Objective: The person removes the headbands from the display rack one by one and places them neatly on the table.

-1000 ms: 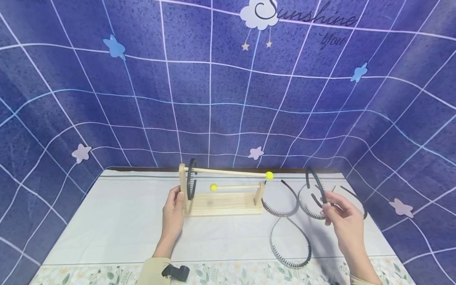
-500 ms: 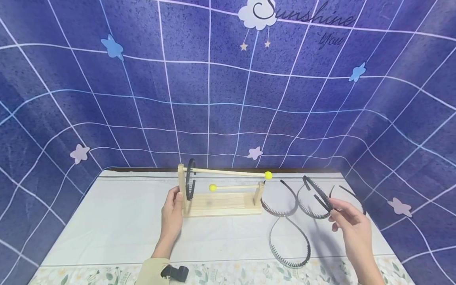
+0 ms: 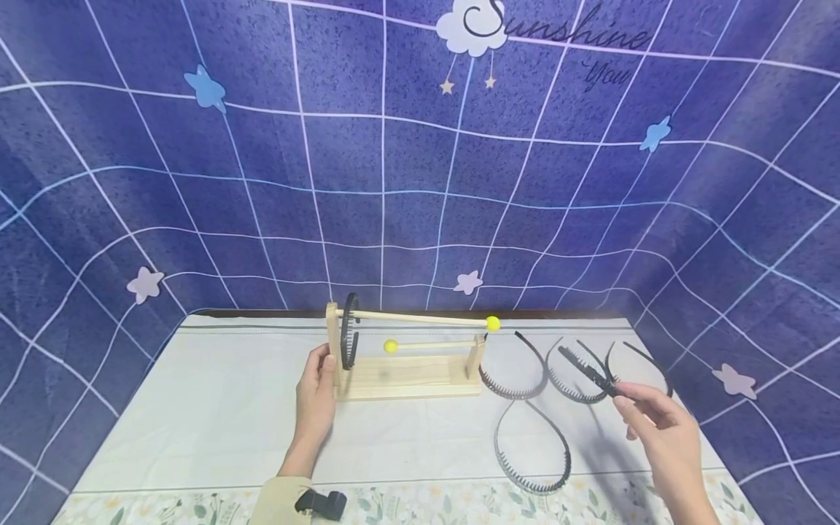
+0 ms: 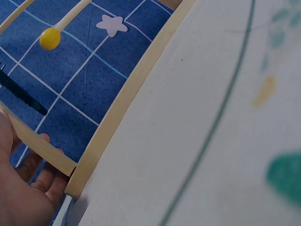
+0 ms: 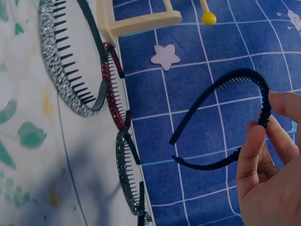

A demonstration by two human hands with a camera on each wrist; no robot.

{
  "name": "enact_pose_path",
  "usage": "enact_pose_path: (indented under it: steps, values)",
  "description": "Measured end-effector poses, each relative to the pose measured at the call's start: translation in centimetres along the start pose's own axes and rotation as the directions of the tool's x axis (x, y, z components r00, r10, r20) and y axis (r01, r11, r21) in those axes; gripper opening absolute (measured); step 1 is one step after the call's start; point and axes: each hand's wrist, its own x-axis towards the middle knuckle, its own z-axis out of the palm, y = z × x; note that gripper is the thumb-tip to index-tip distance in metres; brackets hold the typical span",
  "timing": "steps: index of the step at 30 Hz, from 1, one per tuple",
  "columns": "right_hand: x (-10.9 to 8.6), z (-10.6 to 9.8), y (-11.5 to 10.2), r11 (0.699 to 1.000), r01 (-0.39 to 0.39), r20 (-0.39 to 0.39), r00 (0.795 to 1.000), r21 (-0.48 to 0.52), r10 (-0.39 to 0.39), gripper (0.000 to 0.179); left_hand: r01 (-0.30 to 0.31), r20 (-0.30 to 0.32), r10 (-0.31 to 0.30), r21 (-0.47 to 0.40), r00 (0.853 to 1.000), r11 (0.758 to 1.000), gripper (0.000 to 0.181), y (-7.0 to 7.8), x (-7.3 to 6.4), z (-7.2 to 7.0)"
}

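Note:
My left hand (image 3: 315, 397) grips the left upright (image 3: 332, 332) of a wooden headband rack, thumb in front and fingers behind it. A black toothed headband (image 3: 348, 332) hangs on the rack's upper rod (image 3: 420, 318), close to that upright. The lower rod (image 3: 436, 344) carries a yellow ball at its tip and holds nothing. On the right, my right hand (image 3: 666, 430) pinches another black headband (image 5: 244, 73) between thumb and fingers. It is held raised over the headbands on the table, its two ends pointing away from the hand.
Several headbands lie on the white tablecloth right of the rack: a silver glittery one (image 5: 51, 56) in front, a red glittery one (image 5: 113, 94) beside the rack, a dark grey one (image 5: 124, 169) and another (image 3: 658, 359) farther right. A blue patterned curtain (image 3: 420, 219) surrounds the table's back and sides.
My right hand has moved right and lower with the black headband, tipping it from upright to nearly flat in the head view. The left hand and the rack have stayed in place.

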Motion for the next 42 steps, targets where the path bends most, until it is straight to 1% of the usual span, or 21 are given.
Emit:
enact_pose_path:
  steps: [2,4,7,11,13,17,20,23,25,28,30,33,35,38,39,40,41,42]
  values:
    - [-0.1,-0.2,0.0,0.998,-0.003,-0.006,1.0,-0.066,0.002,0.019,-0.003,-0.004,0.003,0.004,1.0,1.0,0.055,0.1,0.0,0.0]
    - [-0.3,-0.5,0.1,0.995,-0.004,-0.003,1.0,-0.099,0.004,0.02,-0.005,-0.008,0.006,0.008,1.0,1.0,0.055,0.0,0.0,0.1]
    - [-0.5,-1.1,0.5,0.995,0.006,0.012,1.0,-0.097,-0.005,0.021,-0.007,-0.014,0.007,0.012,1.0,1.0,0.056,0.0,0.0,0.1]
    - [-0.9,-2.1,1.3,0.996,0.057,0.056,0.997,-0.071,-0.053,0.022,-0.007,-0.015,0.007,0.012,1.0,1.0,0.056,-0.2,0.1,0.1]
    - [-1.0,-2.7,1.7,0.994,0.088,0.089,0.993,-0.069,-0.082,0.023,-0.004,-0.014,0.005,0.011,1.0,1.0,0.057,-0.3,0.1,0.1]
    - [-1.1,-3.7,2.5,0.985,0.146,0.153,0.98,-0.097,-0.13,0.024,-0.003,-0.005,0.003,0.006,1.0,1.0,0.058,-0.3,0.2,0.0]
    - [-1.1,-4.4,3.1,0.968,0.206,0.218,0.961,-0.14,-0.173,0.026,0.006,0.004,-0.006,0.002,1.0,1.0,0.059,-0.3,0.2,0.0]
    - [-1.0,-5.1,3.9,0.955,0.256,0.287,0.936,-0.149,-0.205,0.03,0.01,0.009,-0.01,0.002,1.0,1.0,0.06,-0.4,0.2,-0.1]
    - [-1.0,-5.5,4.5,0.947,0.287,0.321,0.919,-0.143,-0.23,0.032,0.01,0.007,-0.01,0.0,1.0,1.0,0.059,-0.4,0.2,0.0]
    - [-0.9,-6.2,5.5,0.945,0.317,0.354,0.895,-0.074,-0.272,0.036,-0.001,0.0,0.001,-0.008,1.0,1.0,0.056,-0.3,0.1,0.1]
    - [-0.7,-6.6,6.3,0.932,0.361,0.378,0.861,0.018,-0.341,0.04,-0.008,-0.004,0.008,-0.006,1.0,1.0,0.056,-0.2,0.1,0.1]
    - [-0.3,-7.1,7.4,0.9,0.407,0.412,0.801,0.155,-0.434,0.045,-0.011,-0.008,0.011,0.002,1.0,1.0,0.055,-0.2,0.0,0.0]
    - [0.1,-7.5,8.1,0.868,0.43,0.432,0.752,0.25,-0.497,0.048,-0.011,-0.008,0.011,0.006,1.0,1.0,0.055,-0.2,0.0,0.1]
    - [0.4,-8.1,9.0,0.833,0.454,0.462,0.693,0.316,-0.553,0.052,-0.005,-0.003,0.005,0.004,1.0,1.0,0.056,-0.3,0.1,0.0]
    - [0.4,-8.3,9.2,0.826,0.459,0.472,0.677,0.328,-0.564,0.053,-0.004,-0.001,0.004,0.003,1.0,1.0,0.057,-0.3,0.1,0.0]
    - [0.5,-8.5,9.4,0.819,0.465,0.481,0.663,0.336,-0.573,0.053,-0.002,0.001,0.002,0.004,1.0,1.0,0.057,-0.3,0.1,0.0]
    - [0.5,-8.7,9.5,0.82,0.47,0.49,0.658,0.325,-0.572,0.054,0.003,0.003,-0.003,0.004,1.0,1.0,0.058,-0.3,0.2,0.0]
    - [0.5,-8.9,9.7,0.817,0.479,0.497,0.648,0.323,-0.577,0.055,0.003,0.004,-0.003,0.005,1.0,1.0,0.058,-0.3,0.2,0.0]
